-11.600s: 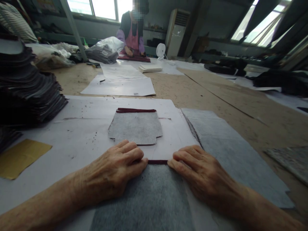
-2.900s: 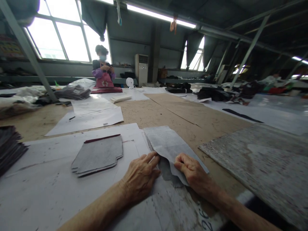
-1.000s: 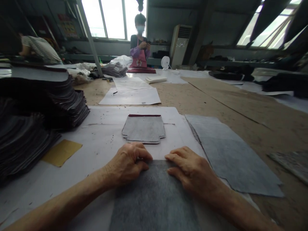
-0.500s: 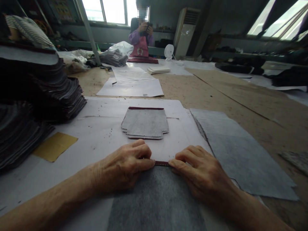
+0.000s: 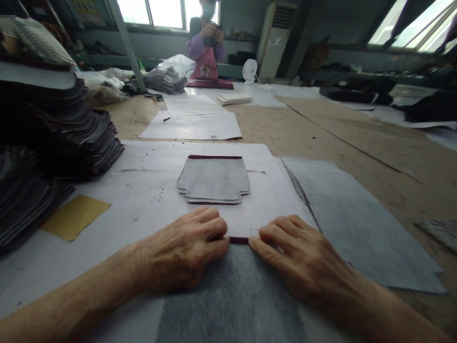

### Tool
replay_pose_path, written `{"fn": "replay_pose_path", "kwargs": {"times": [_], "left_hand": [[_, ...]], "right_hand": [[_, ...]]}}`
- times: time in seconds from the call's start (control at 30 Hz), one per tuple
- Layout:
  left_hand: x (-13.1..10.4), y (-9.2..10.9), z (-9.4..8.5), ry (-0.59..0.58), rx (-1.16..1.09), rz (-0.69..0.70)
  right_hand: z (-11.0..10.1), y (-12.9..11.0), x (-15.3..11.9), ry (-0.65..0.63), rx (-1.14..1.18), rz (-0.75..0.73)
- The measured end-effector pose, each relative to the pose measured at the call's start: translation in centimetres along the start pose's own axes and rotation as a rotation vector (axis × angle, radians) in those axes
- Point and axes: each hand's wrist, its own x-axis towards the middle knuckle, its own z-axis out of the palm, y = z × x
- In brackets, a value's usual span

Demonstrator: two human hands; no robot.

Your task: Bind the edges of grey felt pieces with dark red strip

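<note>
A grey felt-backed piece (image 5: 232, 300) lies flat in front of me, its far edge folded over to show a dark red strip (image 5: 238, 240). My left hand (image 5: 178, 252) and my right hand (image 5: 303, 259) press on that folded edge, fingertips on either side of the strip. Just beyond them a small pile of shaped grey pieces with a dark red top edge (image 5: 213, 179) rests on white paper (image 5: 150, 190).
Tall stacks of dark pieces (image 5: 53, 138) stand at the left, with a yellow card (image 5: 73, 216) beside them. Large grey sheets (image 5: 353, 219) lie to the right. A person in a pink apron (image 5: 205, 52) stands at the table's far end.
In the last second my hands slid onto the near piece's far edge and the dark red folded strip came into view between them. The view tilted slightly down.
</note>
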Motion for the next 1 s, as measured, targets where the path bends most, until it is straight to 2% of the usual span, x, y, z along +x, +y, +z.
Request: {"fn": "replay_pose_path", "kwargs": {"times": [0.23,0.6,1.0], "left_hand": [[0.2,0.0,0.0,-0.001,-0.030,-0.007],[-0.3,-0.1,0.4,0.033,-0.084,-0.012],[-0.3,0.0,0.6,0.086,-0.098,0.002]], "right_hand": [[-0.5,0.6,0.1,-0.011,0.062,-0.062],[-0.9,1.6,-1.4,-0.053,0.115,0.043],[-0.6,1.6,-2.3,0.017,0.195,0.122]]}}
